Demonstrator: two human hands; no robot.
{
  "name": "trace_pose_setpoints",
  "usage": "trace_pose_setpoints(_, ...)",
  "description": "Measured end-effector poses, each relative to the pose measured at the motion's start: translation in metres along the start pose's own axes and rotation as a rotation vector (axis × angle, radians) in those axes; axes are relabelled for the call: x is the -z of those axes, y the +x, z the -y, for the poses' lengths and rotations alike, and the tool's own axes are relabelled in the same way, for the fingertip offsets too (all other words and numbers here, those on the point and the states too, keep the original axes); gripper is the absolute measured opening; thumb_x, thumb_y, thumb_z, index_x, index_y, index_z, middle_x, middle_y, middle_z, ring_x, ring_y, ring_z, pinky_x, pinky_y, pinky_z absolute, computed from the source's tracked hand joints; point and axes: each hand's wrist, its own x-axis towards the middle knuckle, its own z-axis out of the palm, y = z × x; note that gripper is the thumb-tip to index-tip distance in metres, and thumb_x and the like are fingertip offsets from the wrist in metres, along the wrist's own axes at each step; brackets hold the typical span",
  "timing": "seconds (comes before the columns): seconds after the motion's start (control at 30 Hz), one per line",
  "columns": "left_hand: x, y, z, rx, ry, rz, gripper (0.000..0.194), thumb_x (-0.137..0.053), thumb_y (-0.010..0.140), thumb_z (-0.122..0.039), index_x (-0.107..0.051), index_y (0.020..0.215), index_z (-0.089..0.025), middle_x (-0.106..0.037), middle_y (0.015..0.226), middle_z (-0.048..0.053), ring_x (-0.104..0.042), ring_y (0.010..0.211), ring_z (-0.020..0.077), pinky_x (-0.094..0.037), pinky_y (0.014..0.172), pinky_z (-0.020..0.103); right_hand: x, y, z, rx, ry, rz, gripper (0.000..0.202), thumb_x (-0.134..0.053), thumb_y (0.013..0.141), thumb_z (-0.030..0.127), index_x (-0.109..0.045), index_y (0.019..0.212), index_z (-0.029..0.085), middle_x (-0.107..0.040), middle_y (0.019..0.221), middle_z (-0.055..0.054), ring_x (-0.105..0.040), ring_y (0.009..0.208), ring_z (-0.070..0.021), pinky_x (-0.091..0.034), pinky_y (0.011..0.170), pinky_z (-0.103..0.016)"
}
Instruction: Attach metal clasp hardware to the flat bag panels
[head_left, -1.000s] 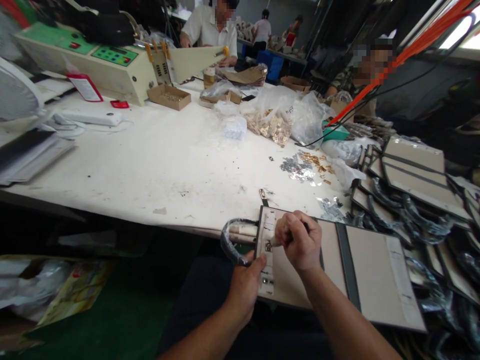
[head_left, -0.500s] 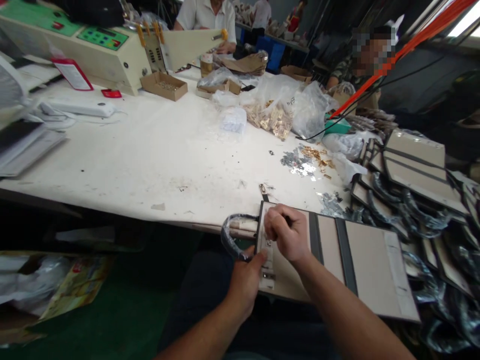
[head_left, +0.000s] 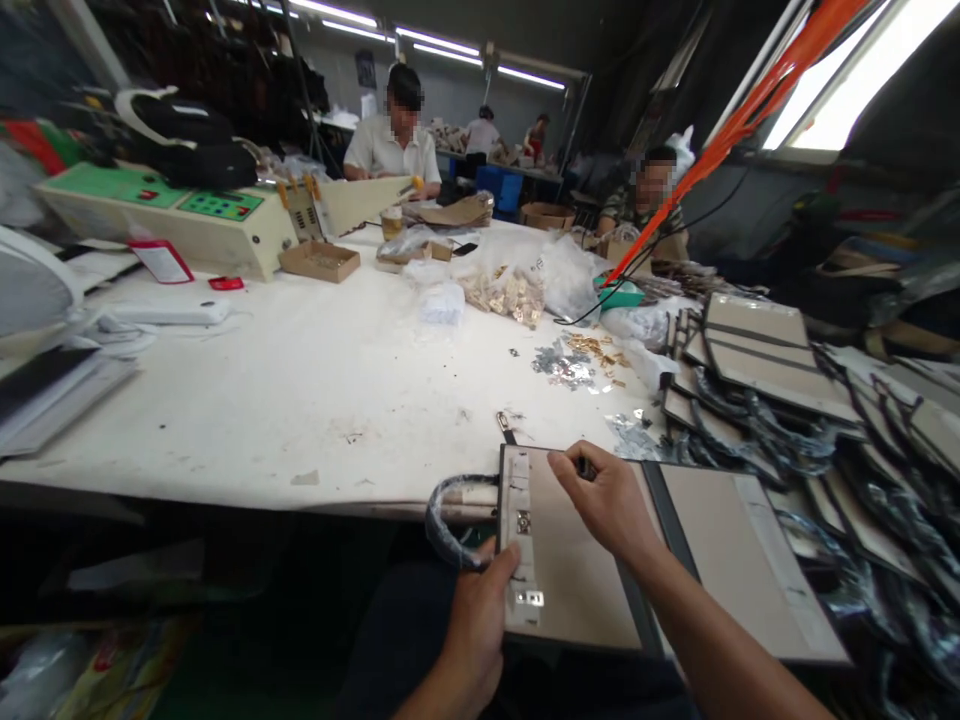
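Observation:
A beige bag panel (head_left: 574, 560) with dark edging and dark strips lies at the table's front edge, partly over my lap. A plastic-wrapped curved handle (head_left: 444, 515) sticks out from its left side. My left hand (head_left: 480, 610) is closed on that left edge, thumb on top and fingers hidden below. Near the thumb, a small metal fitting (head_left: 523, 522) and a metal plate (head_left: 529, 598) sit on a pale strip. My right hand (head_left: 607, 500) is closed above the panel around a small dark object (head_left: 585, 467), mostly hidden. A zipper pull (head_left: 502, 425) lies beyond the panel.
Silver metal plates (head_left: 562, 365) and gold pieces (head_left: 596, 348) lie scattered on the white table (head_left: 300, 390). Stacked bag panels (head_left: 772, 360) crowd the right side. A cream machine (head_left: 225, 230) stands at the back left. Several people are farther back. An orange strap (head_left: 705, 160) hangs at right.
My right hand has moved off the pale strip towards the right, uncovering the metal fitting. My left hand keeps its hold on the edge. The camera view has tilted up.

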Motion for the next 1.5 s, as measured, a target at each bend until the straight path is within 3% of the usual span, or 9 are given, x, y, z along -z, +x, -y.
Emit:
trace_pose_setpoints(0.17, 0.004, -0.016, 0.006, 0.032, 0.043, -0.037, 0.056, -0.089, 0.071, -0.042, -0.075, 0.119, -0.016, -0.081, 0.092, 0.01, -0.079, 0.086, 0.0304, -0.062, 0.079, 0.04, 0.003, -0.004, -0.016, -0.036, -0.422, 0.165, 0.014, -0.07, 0.09, 0.033, -0.08, 0.098, 0.029, -0.078, 0.1, -0.002, -0.07, 0.091, -0.0216, -0.044, 0.077, -0.029)
trace_pose_setpoints(0.4, 0.026, -0.006, 0.004, -0.005, 0.255, -0.043, 0.061, -0.085, 0.076, -0.048, -0.069, 0.125, -0.015, -0.079, 0.103, 0.014, -0.078, 0.097, 0.0325, -0.062, 0.084, 0.043, -0.027, -0.01, -0.025, -0.037, -0.502, 0.07, 0.02, -0.06, 0.096, 0.032, -0.079, 0.099, 0.028, -0.076, 0.105, -0.004, -0.07, 0.092, -0.0208, -0.041, 0.076, -0.028)
trace_pose_setpoints(0.5, 0.045, -0.001, -0.016, -0.271, 0.508, -0.232, 0.076, -0.077, 0.08, -0.058, -0.057, 0.138, -0.014, -0.072, 0.125, 0.018, -0.073, 0.111, 0.0331, -0.06, 0.093, 0.046, -0.027, -0.01, -0.026, -0.034, -0.488, 0.064, 0.018, -0.061, 0.094, 0.031, -0.078, 0.098, 0.028, -0.075, 0.103, -0.003, -0.069, 0.089, -0.0207, -0.04, 0.074, -0.029)
trace_pose_setpoints(0.57, 0.05, -0.003, -0.037, -0.584, 0.739, -0.419, 0.083, -0.071, 0.084, -0.061, -0.047, 0.148, -0.015, -0.062, 0.139, 0.02, -0.067, 0.121, 0.0346, -0.056, 0.1, 0.051, -0.026, -0.011, -0.027, -0.024, -0.472, 0.069, 0.015, -0.063, 0.092, 0.03, -0.077, 0.096, 0.029, -0.074, 0.102, -0.002, -0.069, 0.089, -0.0207, -0.039, 0.073, -0.029)
trace_pose_setpoints(0.63, 0.044, -0.004, -0.058, -0.944, 1.037, -0.483, 0.078, -0.066, 0.089, -0.057, -0.045, 0.151, -0.015, -0.055, 0.147, 0.021, -0.058, 0.132, 0.0366, -0.049, 0.11, 0.056, -0.026, -0.013, -0.028, -0.007, -0.464, 0.072, 0.012, -0.065, 0.09, 0.029, -0.076, 0.094, 0.028, -0.074, 0.102, -0.002, -0.069, 0.091, -0.0211, -0.039, 0.073, -0.029)
trace_pose_setpoints(0.73, 0.02, 0.007, -0.076, -1.241, 1.542, -0.17, 0.054, -0.057, 0.097, -0.041, -0.055, 0.146, -0.018, -0.058, 0.149, 0.015, -0.05, 0.142, 0.0336, -0.038, 0.121, 0.054, -0.026, -0.014, -0.028, 0.001, -0.465, 0.072, 0.012, -0.065, 0.09, 0.03, -0.075, 0.093, 0.026, -0.074, 0.103, -0.003, -0.07, 0.091, -0.0214, -0.039, 0.073, -0.029)
trace_pose_setpoints(0.83, 0.0, 0.029, -0.076, -1.162, 1.866, 0.128, 0.05, -0.054, 0.098, -0.032, -0.058, 0.145, -0.018, -0.06, 0.151, 0.012, -0.052, 0.141, 0.03, -0.041, 0.119, 0.051, -0.026, -0.014, -0.027, -0.005, -0.465, 0.07, 0.014, -0.063, 0.091, 0.028, -0.075, 0.095, 0.026, -0.074, 0.104, -0.004, -0.07, 0.092, -0.0215, -0.04, 0.073, -0.029)
trace_pose_setpoints(0.93, -0.003, 0.046, -0.072, -1.11, 1.989, 0.132, 0.053, -0.05, 0.1, -0.034, -0.055, 0.149, -0.017, -0.055, 0.156, 0.012, -0.054, 0.14, 0.029, -0.043, 0.116, 0.05, -0.027, -0.015, -0.028, -0.018, -0.475, 0.072, 0.015, -0.062, 0.09, 0.025, -0.076, 0.095, 0.025, -0.074, 0.103, -0.004, -0.071, 0.093, -0.0221, -0.041, 0.073, -0.029)
trace_pose_setpoints(1.5, 0.024, 0.09, -0.085, -1.205, 2.108, 0.188, 0.051, -0.05, 0.101, -0.043, -0.057, 0.15, -0.029, -0.058, 0.154, 0.005, -0.059, 0.133, 0.029, -0.051, 0.104, 0.046, -0.041, -0.017, -0.03, -0.04, -0.455, 0.112, 0.024, -0.064, 0.075, 0.018, -0.071, 0.097, 0.025, -0.072, 0.103, -0.004, -0.073, 0.089, -0.0257, -0.048, 0.071, -0.03)
